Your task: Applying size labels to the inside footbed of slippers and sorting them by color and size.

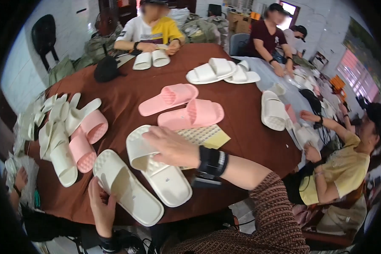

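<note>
A pair of white slippers lies at the near middle of the table. My left hand [101, 207] is at the outer edge of the left white slipper [133, 197], its thumb and fingers apart. Over the strap of the right white slipper [167, 186] reaches my right hand [171, 146], with bent fingers closed on the strap's edge; part of the grip is hidden under the hand. Just beyond lie two pink slippers [194, 115], side by side. A sheet of small stickers with a yellow edge [218, 139] sits partly beneath the nearer pink one.
Piled white slippers [63, 163] and two pink slippers [82, 152] cover the left of the brown-clothed table [118, 101]. More white slippers [211, 72] lie at the far side and right edge. Across the table a person [150, 34] handles something small; other people work at the right.
</note>
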A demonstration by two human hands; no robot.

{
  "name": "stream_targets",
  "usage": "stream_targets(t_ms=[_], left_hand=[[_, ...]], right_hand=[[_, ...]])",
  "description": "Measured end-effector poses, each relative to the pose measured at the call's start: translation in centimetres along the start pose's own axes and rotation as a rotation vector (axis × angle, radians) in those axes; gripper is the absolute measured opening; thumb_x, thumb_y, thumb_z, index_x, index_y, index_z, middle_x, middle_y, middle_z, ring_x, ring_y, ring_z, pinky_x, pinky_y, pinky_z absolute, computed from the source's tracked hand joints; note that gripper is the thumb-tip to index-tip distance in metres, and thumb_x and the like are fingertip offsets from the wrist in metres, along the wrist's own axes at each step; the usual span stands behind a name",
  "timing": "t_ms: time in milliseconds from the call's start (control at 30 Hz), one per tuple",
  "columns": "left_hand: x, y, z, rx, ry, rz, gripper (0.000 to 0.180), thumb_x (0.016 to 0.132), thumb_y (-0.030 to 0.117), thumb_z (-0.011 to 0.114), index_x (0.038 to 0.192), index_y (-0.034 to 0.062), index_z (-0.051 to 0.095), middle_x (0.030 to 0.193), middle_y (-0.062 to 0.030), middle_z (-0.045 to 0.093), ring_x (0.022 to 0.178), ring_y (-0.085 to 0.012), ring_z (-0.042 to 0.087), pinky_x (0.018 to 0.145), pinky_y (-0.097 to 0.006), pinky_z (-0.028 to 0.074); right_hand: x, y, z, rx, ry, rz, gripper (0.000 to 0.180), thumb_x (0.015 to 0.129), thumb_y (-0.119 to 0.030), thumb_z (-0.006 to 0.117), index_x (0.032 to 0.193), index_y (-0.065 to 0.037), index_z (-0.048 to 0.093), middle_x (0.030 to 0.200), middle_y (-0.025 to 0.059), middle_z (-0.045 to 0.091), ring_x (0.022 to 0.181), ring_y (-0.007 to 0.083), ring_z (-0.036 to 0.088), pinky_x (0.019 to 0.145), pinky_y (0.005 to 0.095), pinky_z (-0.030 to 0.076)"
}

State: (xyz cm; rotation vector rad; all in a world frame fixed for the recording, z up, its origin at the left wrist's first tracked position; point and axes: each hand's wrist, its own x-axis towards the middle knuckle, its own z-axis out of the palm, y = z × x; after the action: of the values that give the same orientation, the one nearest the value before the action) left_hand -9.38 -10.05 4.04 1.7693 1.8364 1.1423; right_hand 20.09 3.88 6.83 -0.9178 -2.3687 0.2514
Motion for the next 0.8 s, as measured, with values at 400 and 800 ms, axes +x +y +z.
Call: stream_targets(t_ms=[400, 800], left_hand=[[4.2, 0.1, -2.6, 0.022, -0.232, -0.098, 0.090, 0.063, 0.010, 0.076, 0.144, -0.0019, 0.038, 0.124, -0.0160, 0.054, 0.075, -0.0159, 0.057, 0.065, -0.026, 0.049], [1.6, 1.6, -0.2, 0.243, 0.180, -0.014, 0.090, 0.073, 0.026, 0.078, 0.145, -0.0006, 0.032, 0.122, -0.0350, 0.049, 0.083, -0.0421, 0.065, 0.077, -0.046, 0.054]], right_hand=[[3.1, 1.5, -1.8, 0.176, -0.292, 0.037, 0.087, 0.065, -0.036, 0.079, 0.136, 0.001, 0.046, 0.120, 0.0253, 0.052, 0.110, 0.0395, 0.055, 0.094, 0.0430, 0.047], [0.6, 1.2, -7.6, 0.233, 0.118, 0.547, 0.096, 0.068, -0.041, 0.081, 0.141, 0.005, 0.040, 0.140, 0.0312, 0.041, 0.120, 0.0396, 0.053, 0.100, 0.0391, 0.046]])
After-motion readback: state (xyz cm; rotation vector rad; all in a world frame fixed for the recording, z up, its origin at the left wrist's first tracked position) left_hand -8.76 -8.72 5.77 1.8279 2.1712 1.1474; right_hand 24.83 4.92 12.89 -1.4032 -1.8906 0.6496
